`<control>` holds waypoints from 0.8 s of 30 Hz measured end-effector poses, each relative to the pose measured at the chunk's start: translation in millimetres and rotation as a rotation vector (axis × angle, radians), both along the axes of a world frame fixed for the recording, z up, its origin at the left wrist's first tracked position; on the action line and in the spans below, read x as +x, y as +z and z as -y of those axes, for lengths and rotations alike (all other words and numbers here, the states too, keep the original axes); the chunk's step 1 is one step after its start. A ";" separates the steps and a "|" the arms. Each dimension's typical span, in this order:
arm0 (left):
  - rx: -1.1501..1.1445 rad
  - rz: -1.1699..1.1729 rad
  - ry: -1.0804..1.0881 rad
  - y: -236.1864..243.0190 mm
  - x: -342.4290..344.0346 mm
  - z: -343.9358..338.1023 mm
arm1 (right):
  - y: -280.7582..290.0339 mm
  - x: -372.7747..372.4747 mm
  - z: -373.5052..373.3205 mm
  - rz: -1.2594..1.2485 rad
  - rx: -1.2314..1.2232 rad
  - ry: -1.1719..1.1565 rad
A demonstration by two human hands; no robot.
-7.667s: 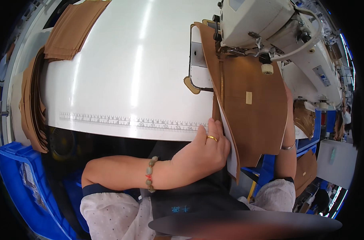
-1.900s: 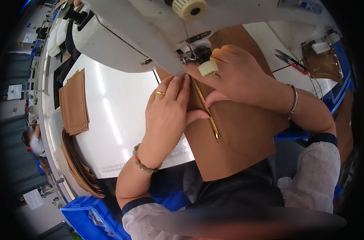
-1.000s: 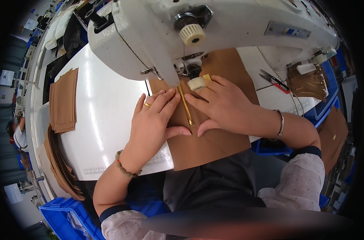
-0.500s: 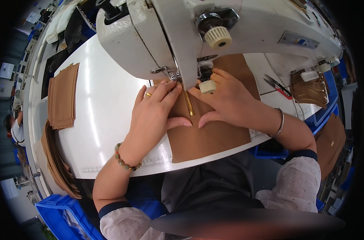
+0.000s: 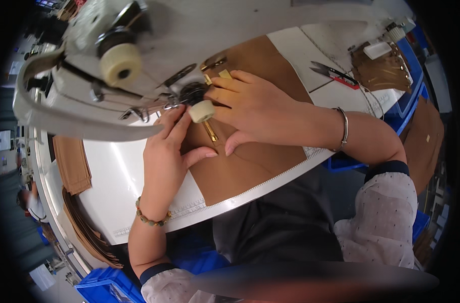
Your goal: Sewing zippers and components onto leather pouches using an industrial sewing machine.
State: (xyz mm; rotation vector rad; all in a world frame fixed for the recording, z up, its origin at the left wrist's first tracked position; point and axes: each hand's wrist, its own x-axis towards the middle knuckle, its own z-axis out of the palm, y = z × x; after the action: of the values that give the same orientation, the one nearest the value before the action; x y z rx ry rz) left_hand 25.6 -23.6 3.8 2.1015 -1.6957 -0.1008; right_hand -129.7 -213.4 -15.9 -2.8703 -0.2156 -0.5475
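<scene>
A brown panel (image 5: 240, 171), of leather or cloth, lies flat on the sewing machine's white table. Set in it is a brass zipper (image 5: 210, 131), its lower end showing between my thumbs. My left hand (image 5: 164, 149) presses on the panel's left part, fingers stretched toward the needle area and thumb out to the side. On the right of the zipper rests my right hand (image 5: 258, 106), fingers spread and thumb pointing at the left one. The sewing machine (image 5: 230, 25) hangs over both hands; its cream knob (image 5: 202, 111) and presser parts hide some fingertips and the stitching spot.
Snips (image 5: 336, 74) with red on the handle lie at the right, before a stack of brown pieces with zippers (image 5: 381, 65). At the left is a brown stack (image 5: 71, 164), with more pieces (image 5: 86, 227) hanging below. Blue bins (image 5: 109, 285) stand beneath the table.
My view has tilted and come closer to the machine, which now fills more of the upper left. Both hands stay on the panel beside the zipper.
</scene>
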 end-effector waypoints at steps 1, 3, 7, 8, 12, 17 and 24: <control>0.004 -0.001 -0.011 -1.5 -2.6 -0.9 | -1.5 -0.4 -1.2 0.002 0.024 0.008; 0.009 0.058 0.035 -2.8 -8.5 -6.8 | -2.5 -8.9 -10.2 0.026 0.013 0.005; -0.022 0.050 -0.047 -4.4 -30.1 -27.8 | 2.1 -25.7 -26.1 -0.017 0.060 0.037; -0.023 0.046 -0.058 -5.1 -34.9 -32.0 | 3.9 -28.4 -28.4 0.085 0.054 0.053; -0.047 0.001 -0.063 -7.4 -40.7 -37.8 | 11.1 -33.7 -29.9 -0.123 0.100 0.092; -0.033 0.026 -0.070 -2.9 -41.0 -37.4 | 15.5 -30.7 -28.5 -0.100 0.045 0.130; 0.000 0.069 -0.124 1.8 -36.8 -36.6 | 24.0 -27.9 -27.3 -0.131 0.037 0.163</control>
State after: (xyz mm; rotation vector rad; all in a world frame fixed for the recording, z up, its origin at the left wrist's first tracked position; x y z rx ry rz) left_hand -11.2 13.0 5.6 2.0206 -1.8658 -0.0658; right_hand -157.6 -186.1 8.1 -2.8063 -0.4083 -0.3288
